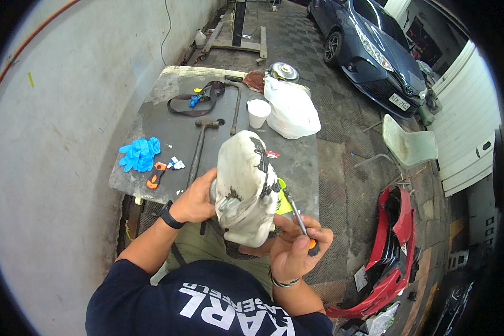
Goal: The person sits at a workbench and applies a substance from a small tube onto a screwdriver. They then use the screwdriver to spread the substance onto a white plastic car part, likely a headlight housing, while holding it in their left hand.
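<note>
One container [242,187] in left hand [197,199].

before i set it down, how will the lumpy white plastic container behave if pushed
The lumpy white plastic container would probably rock or tip rather than roll, given its uneven, bulging sides. It seems fairly stiff, its moulded shape standing up in the left hand. The rough black patches may catch.

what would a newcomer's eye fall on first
Probably the white piece at the centre, dark-smeared on its right edge, held in the left hand, with a slim tool in the right hand. Then the red bumper at lower right and the dark car at upper right.
</note>
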`<state>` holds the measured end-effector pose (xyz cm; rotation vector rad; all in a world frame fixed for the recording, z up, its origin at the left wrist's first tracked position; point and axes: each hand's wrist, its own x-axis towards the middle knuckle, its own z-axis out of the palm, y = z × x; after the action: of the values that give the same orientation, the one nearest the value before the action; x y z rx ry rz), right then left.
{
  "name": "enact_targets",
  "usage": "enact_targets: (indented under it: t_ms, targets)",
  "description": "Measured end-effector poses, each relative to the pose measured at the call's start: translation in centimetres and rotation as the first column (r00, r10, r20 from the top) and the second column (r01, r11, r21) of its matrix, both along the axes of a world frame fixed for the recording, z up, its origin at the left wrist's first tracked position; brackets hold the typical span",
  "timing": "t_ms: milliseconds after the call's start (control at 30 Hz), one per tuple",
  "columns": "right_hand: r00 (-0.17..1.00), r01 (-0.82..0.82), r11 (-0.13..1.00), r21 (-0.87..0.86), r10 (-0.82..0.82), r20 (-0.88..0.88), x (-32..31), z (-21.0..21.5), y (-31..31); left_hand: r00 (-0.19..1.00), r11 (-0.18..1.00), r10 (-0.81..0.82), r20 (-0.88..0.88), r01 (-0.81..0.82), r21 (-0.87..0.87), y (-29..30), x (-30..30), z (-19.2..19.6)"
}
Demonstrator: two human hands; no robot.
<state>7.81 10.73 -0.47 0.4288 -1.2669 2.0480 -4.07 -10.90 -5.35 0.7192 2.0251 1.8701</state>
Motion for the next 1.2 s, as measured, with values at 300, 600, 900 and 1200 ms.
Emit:
enact_targets:
  t_ms: [300, 600, 900, 1200]
  targets:
    - [0.992, -0.070, 0.956, -0.286, 0.098, 0.085, -0.8, 0.1, 0.9, 0.864, 0.892, 0.259, -0.431, -0.386, -0.237, 0.0, 1.1, 3.1]
    - [0.976, -0.028, 0.887, -0.461, 0.123, 0.177, -1.3, -0.4, 1.1, 0.800, 0.815, 0.261, -0.540, -0.482, -0.321, -1.3, 1.7, 4.3]
    - [0.971, -0.054, 0.877, -0.478, 0.157, 0.179, -1.3, -0.6, 1.0, 0.806, 0.830, 0.306, -0.506, -0.486, -0.273, -1.0, 1.5, 3.3]
    - [0.980, -0.107, 0.921, -0.374, 0.161, 0.117, -1.7, -0.3, 0.7, 0.811, 0.872, 0.302, -0.502, -0.447, -0.198, -0.7, 0.6, 2.6]
